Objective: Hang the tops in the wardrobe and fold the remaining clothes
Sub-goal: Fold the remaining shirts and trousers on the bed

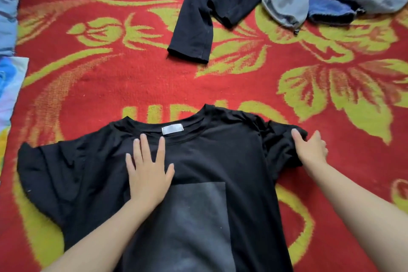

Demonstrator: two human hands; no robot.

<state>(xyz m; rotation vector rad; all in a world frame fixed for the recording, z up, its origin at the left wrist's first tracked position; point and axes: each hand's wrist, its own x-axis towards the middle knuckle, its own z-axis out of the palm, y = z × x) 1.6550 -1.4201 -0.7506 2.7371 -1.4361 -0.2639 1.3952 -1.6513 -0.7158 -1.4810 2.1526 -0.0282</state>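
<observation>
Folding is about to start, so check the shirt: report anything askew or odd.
The T-shirt's right sleeve is bunched and wrinkled where the right hand holds it, while the left sleeve lies spread flat. The left hand presses the chest flat. Nothing looks torn or spilled.

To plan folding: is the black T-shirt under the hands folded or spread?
Spread: the black T-shirt lies flat, one sleeve out, the other bunched at the right hand.

Matt black cloth T-shirt (220, 157) on a coarse, woolly woven blanket (110, 77).
</observation>
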